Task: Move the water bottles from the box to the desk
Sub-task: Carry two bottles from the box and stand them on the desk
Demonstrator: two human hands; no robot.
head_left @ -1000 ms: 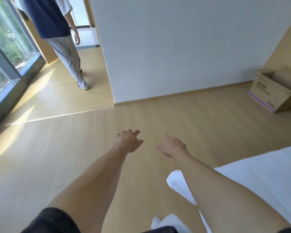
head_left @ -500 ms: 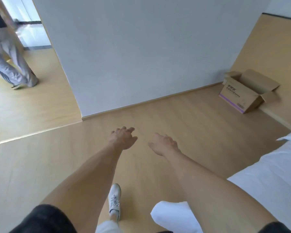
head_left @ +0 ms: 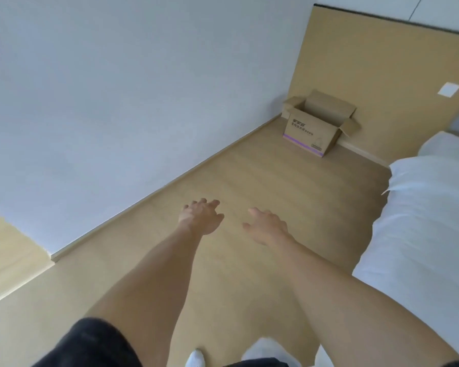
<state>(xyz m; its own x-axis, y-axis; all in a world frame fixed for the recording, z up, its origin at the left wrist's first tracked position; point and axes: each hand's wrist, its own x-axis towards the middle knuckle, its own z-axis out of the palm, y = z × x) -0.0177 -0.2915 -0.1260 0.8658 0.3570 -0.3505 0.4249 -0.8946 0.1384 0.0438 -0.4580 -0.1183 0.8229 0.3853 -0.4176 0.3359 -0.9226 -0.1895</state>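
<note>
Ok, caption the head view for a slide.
Both empty hands, left hand and right hand, reach toward an open cardboard box in the corner.

Just one head-worn wide-angle cam here, looking forward and down over the wooden floor. It faces the cardboard box in the far corner, well away; the bed sits right of it.

white wall, wooden floor, white bed
</note>
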